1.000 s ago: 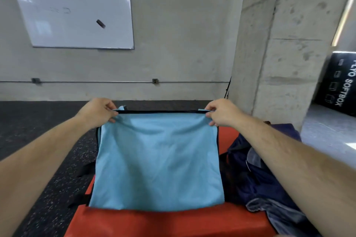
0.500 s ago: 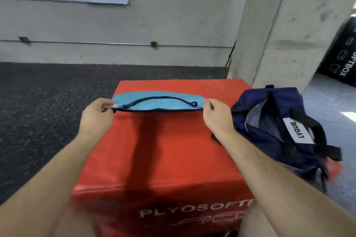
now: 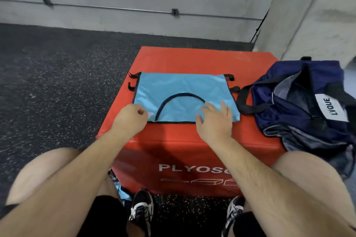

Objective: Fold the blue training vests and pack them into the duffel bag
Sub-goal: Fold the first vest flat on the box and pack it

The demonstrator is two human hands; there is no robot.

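Head view: vest [image 3: 183,86] flat, long axis left-right, neckline nearward; left fingers [image 3: 141,112] pinch its corner, right fingers [image 3: 223,106] spread

Both forearms bare, stretched forward over my knees. Left grip [image 3: 131,119] curled, knuckles up, thumb and forefinger pinched on the near corner of the blue vest [image 3: 179,88]. Right grip [image 3: 214,121] off to its right, palm down, fingers [image 3: 223,107] spread and loosely straight. Grips apart, not touching.
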